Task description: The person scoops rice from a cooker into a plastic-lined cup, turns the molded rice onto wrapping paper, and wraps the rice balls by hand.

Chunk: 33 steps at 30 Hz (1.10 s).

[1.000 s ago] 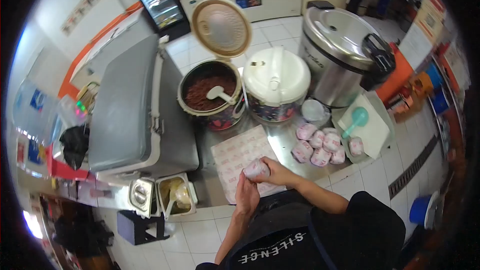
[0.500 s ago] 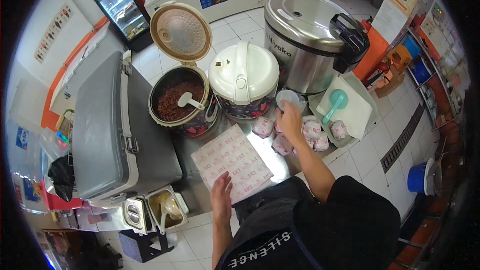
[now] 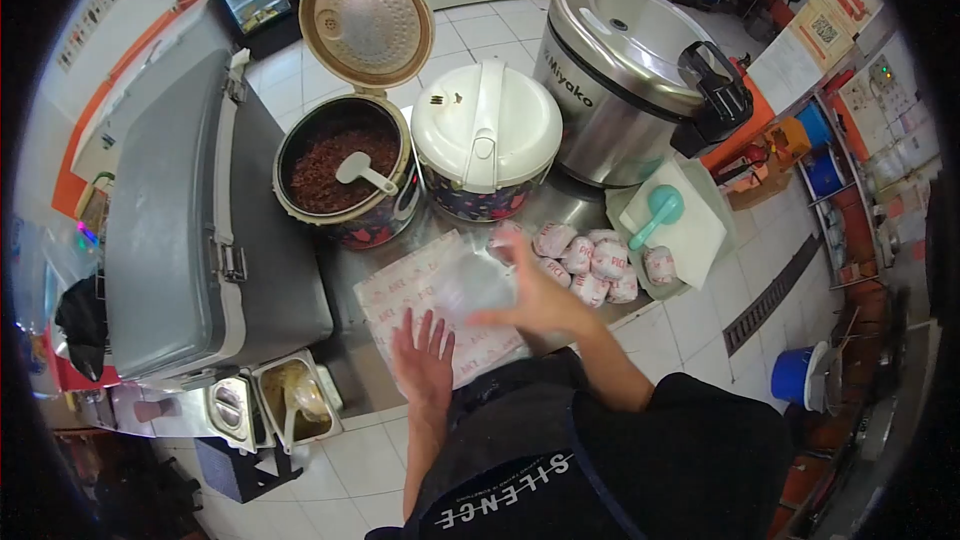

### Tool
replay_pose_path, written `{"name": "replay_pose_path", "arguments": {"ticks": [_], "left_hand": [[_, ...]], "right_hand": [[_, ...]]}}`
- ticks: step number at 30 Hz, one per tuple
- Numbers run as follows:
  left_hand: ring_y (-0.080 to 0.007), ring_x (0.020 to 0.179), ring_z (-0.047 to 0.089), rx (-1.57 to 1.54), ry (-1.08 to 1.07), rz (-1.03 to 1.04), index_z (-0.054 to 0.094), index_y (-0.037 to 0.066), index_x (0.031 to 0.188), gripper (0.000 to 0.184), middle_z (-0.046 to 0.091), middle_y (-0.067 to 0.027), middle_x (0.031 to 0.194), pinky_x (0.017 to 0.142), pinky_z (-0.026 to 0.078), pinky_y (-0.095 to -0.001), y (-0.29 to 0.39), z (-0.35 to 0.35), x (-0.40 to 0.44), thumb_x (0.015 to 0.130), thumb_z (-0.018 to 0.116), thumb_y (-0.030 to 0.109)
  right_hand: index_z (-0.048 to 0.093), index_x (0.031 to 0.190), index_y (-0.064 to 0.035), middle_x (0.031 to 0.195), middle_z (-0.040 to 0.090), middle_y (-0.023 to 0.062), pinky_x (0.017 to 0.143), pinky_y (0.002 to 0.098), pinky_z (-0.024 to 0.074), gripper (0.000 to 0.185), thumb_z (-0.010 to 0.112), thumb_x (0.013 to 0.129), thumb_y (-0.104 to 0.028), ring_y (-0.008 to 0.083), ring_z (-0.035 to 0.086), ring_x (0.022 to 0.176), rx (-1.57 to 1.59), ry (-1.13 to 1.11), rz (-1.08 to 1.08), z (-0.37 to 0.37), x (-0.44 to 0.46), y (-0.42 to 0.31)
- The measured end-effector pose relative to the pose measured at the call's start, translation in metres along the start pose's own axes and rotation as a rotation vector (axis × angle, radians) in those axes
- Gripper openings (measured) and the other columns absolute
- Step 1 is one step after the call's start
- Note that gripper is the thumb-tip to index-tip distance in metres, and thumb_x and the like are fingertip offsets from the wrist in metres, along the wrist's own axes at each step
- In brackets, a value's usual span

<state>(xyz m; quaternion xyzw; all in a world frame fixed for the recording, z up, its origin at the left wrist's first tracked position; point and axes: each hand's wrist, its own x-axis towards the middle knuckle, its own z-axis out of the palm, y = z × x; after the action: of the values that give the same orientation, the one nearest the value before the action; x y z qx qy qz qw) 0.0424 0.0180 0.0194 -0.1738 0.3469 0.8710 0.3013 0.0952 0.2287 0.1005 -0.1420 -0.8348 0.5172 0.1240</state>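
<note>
A printed sheet of wrapping paper (image 3: 385,292) lies on the metal table. My left hand (image 3: 424,362) rests at its near edge, fingers spread and holding nothing. Above the paper, my right hand (image 3: 545,295) grips a clear plastic cup (image 3: 472,285) between thumb and fingers; motion smears both, and what is in the cup cannot be made out. Several paper-wrapped bundles (image 3: 609,260) are heaped to the right of that hand. Behind the paper, an open rice cooker (image 3: 290,205) contains dark reddish rice (image 3: 330,185) with a white rice paddle (image 3: 365,172) on it.
A closed white rice cooker (image 3: 485,125) and a large steel Miyako cooker (image 3: 610,105) stand behind. On the right, a tray (image 3: 725,220) holds a teal scoop (image 3: 660,215) and one bundle. A grey cooler box (image 3: 170,230) bounds the left, with metal food pans (image 3: 300,400) near it.
My right hand has brought the clear cup from beside the bundles leftward over the paper. My left hand's fingers have spread at the paper's near edge. The camera view has shifted.
</note>
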Motion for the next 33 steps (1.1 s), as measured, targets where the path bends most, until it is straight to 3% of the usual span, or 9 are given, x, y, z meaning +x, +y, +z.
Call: {"name": "replay_pose_path", "arguments": {"ticks": [4, 5, 9, 10, 12, 15, 27, 30, 33], "left_hand": [[-0.0319, 0.119, 0.06, -0.203, -0.042, 0.079, 0.055, 0.012, 0.138, 0.065, 0.062, -0.0107, 0.133, 0.105, 0.047, -0.0511, 0.029, 0.017, 0.003, 0.098, 0.042, 0.061], [-0.0318, 0.118, 0.06, -0.211, -0.025, 0.121, 0.055, 0.012, 0.137, 0.065, 0.062, -0.0103, 0.132, 0.104, 0.048, -0.0511, 0.036, 0.017, 0.005, 0.098, 0.042, 0.062], [-0.03, 0.12, 0.059, -0.169, 0.071, 0.162, 0.058, 0.012, 0.135, 0.068, 0.063, -0.0081, 0.13, 0.104, 0.047, -0.0473, 0.058, 0.013, 0.018, 0.098, 0.039, 0.066], [-0.0292, 0.121, 0.059, -0.164, 0.113, 0.148, 0.058, 0.012, 0.135, 0.069, 0.063, -0.0079, 0.13, 0.104, 0.047, -0.0463, 0.061, 0.013, 0.023, 0.098, 0.039, 0.067], [-0.0282, 0.122, 0.058, -0.251, 0.097, 0.132, 0.057, 0.014, 0.135, 0.065, 0.062, -0.007, 0.132, 0.104, 0.046, -0.0457, 0.062, 0.009, 0.03, 0.098, 0.042, 0.066], [-0.0269, 0.122, 0.059, -0.28, 0.059, 0.176, 0.057, 0.013, 0.135, 0.065, 0.062, -0.0073, 0.133, 0.104, 0.046, -0.0465, 0.065, 0.016, 0.044, 0.098, 0.043, 0.064], [-0.0242, 0.127, 0.054, -0.321, 0.096, 0.251, 0.052, 0.008, 0.137, 0.058, 0.058, -0.0084, 0.136, 0.11, 0.04, -0.0411, 0.108, 0.04, 0.102, 0.1, 0.053, 0.052], [-0.0238, 0.129, 0.052, -0.356, 0.098, 0.241, 0.049, 0.007, 0.141, 0.06, 0.055, -0.009, 0.139, 0.111, 0.038, -0.0407, 0.114, 0.041, 0.107, 0.099, 0.056, 0.05], [-0.0247, 0.133, 0.049, -0.283, 0.13, 0.251, 0.048, 0.008, 0.143, 0.063, 0.053, -0.0082, 0.143, 0.113, 0.037, -0.0415, 0.115, 0.048, 0.11, 0.101, 0.051, 0.055]], "right_hand": [[0.053, 0.134, -0.0017, 0.135, 0.056, 0.0185, 0.103, 0.0429, 0.0465, 0.073, 0.086, 0.078, -0.034, 0.0319, 0.058, 0.122, -0.13, -0.074, -0.269, 0.022, 0.031, -0.023], [0.067, 0.112, -0.0008, 0.119, 0.065, 0.0152, 0.095, 0.0395, 0.0496, 0.04, 0.079, 0.086, -0.028, 0.0294, 0.064, 0.11, -0.024, -0.07, -0.176, 0.022, 0.051, -0.036], [0.069, 0.094, 0.0009, 0.098, 0.07, 0.0184, 0.081, 0.0454, 0.0527, 0.023, 0.07, 0.089, -0.021, 0.0349, 0.067, 0.093, -0.33, 0.049, -0.358, 0.056, 0.167, -0.052], [0.07, 0.09, 0.001, 0.091, 0.071, 0.0201, 0.078, 0.045, 0.0542, 0.021, 0.068, 0.09, -0.02, 0.0349, 0.069, 0.086, -0.478, 0.179, -0.504, 0.073, 0.197, -0.048], [0.072, 0.093, -0.0003, 0.087, 0.071, 0.0229, 0.075, 0.049, 0.0546, 0.018, 0.066, 0.089, -0.016, 0.0389, 0.07, 0.082, -0.904, -0.044, -0.376, 0.09, 0.238, -0.062], [0.074, 0.089, -0.0041, 0.09, 0.072, 0.0229, 0.077, 0.0497, 0.0521, 0.016, 0.065, 0.086, -0.016, 0.0409, 0.07, 0.089, -1.011, -0.176, -0.226, 0.122, 0.286, -0.046], [0.062, 0.115, -0.0068, 0.079, 0.071, 0.014, 0.058, 0.0457, 0.0567, 0.025, 0.054, 0.095, -0.018, 0.0337, 0.072, 0.072, -1.458, -0.355, -0.878, 0.113, 0.391, -0.067], [0.063, 0.113, -0.0072, 0.078, 0.071, 0.0124, 0.056, 0.0447, 0.0567, 0.023, 0.054, 0.095, -0.019, 0.0323, 0.072, 0.071, -1.467, -0.401, -0.789, 0.111, 0.392, -0.075], [0.065, 0.114, -0.0086, 0.079, 0.072, 0.0124, 0.073, 0.0442, 0.0511, 0.025, 0.055, 0.092, -0.016, 0.0308, 0.073, 0.077, -1.469, -0.376, -0.789, 0.116, 0.397, -0.067]]}}
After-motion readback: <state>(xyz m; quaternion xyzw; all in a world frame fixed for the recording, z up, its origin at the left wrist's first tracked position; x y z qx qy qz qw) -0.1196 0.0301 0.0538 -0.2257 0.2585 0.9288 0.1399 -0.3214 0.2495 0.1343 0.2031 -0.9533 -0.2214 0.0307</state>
